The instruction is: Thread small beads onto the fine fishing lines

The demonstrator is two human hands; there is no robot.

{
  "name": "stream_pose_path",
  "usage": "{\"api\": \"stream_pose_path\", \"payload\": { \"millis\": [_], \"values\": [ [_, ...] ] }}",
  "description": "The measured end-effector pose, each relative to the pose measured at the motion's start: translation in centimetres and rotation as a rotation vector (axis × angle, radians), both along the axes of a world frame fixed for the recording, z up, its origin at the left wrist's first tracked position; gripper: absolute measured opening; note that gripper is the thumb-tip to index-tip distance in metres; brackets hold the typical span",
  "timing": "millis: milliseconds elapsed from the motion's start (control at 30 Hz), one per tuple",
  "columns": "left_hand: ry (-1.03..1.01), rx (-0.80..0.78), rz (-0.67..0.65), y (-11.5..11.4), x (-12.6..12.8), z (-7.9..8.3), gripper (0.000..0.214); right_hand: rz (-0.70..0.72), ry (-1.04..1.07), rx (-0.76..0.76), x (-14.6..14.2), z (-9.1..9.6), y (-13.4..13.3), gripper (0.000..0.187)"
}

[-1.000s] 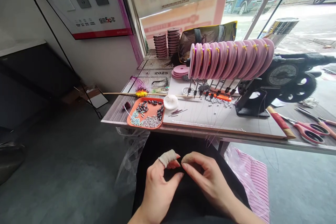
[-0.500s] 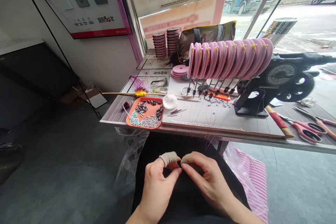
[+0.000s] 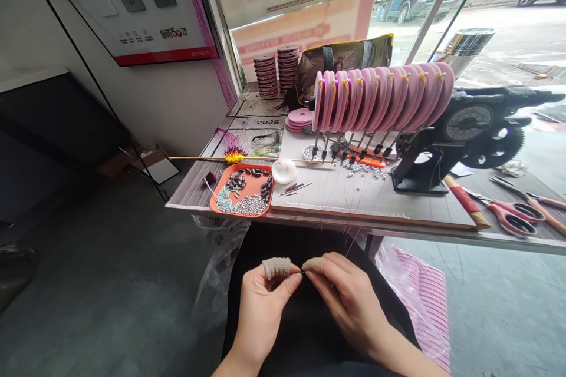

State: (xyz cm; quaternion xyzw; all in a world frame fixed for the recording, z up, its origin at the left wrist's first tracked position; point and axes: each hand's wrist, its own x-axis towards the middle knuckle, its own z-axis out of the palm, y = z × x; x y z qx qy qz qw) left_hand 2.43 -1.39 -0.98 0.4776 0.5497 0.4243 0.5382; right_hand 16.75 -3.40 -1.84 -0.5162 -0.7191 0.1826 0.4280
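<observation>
Above my black-covered lap, my left hand (image 3: 265, 300) and my right hand (image 3: 351, 291) meet fingertip to fingertip. Each pinches thumb against index finger, and cloth wraps cover both index fingers. Between the tips shows a small dark piece (image 3: 303, 272), too tiny to name; the fingers hide most of it. Beyond the hands, at the table's front edge, an orange tray (image 3: 213, 203) carries black pieces (image 3: 266, 188), pale blue tubes (image 3: 224, 200) and silvery beads (image 3: 252, 205). A round white block (image 3: 283, 171) sits right of the tray, near some thin dark sticks (image 3: 292, 188).
Pink spools (image 3: 380, 97) line a black geared winding machine (image 3: 420, 174), with fine lines hanging past the table edge. Red-handled scissors (image 3: 515, 215) and pliers (image 3: 543, 212) lie at the right. A thin wooden rod (image 3: 194, 158) runs behind the tray. A pink striped cushion (image 3: 427, 300) is below.
My fingertips have drawn slightly apart, and less of the dark piece shows between them. My left hand has shifted a little left. The whole view has moved slightly.
</observation>
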Motion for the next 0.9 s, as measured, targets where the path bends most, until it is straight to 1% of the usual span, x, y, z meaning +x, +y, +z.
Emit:
{"api": "stream_pose_path", "payload": {
  "millis": [167,300,433,600,733,900],
  "values": [
    [0.123,0.091,-0.006,-0.3,-0.1,-0.1,0.011,0.011,-0.019,0.010,-0.1,-0.1,0.0,0.025],
    [0.161,0.139,-0.036,-0.4,-0.2,-0.2,0.011,0.018,-0.024,0.017,-0.2,-0.2,0.0,0.021],
    [0.089,0.090,-0.031,-0.2,-0.2,-0.2,0.013,-0.001,0.010,0.020,-0.2,-0.2,0.0,0.013],
    [-0.002,0.021,-0.021,0.0,0.1,0.0,0.013,-0.020,0.048,0.041,-0.2,0.3,0.1,0.012],
    [0.008,0.016,-0.039,0.0,0.1,-0.1,0.015,-0.017,0.016,0.055,-0.2,0.7,0.3,0.013],
    [0.061,0.046,-0.060,-0.2,-0.1,-0.5,0.015,-0.009,-0.049,0.084,-0.2,0.8,0.4,0.016]
  ]
}}
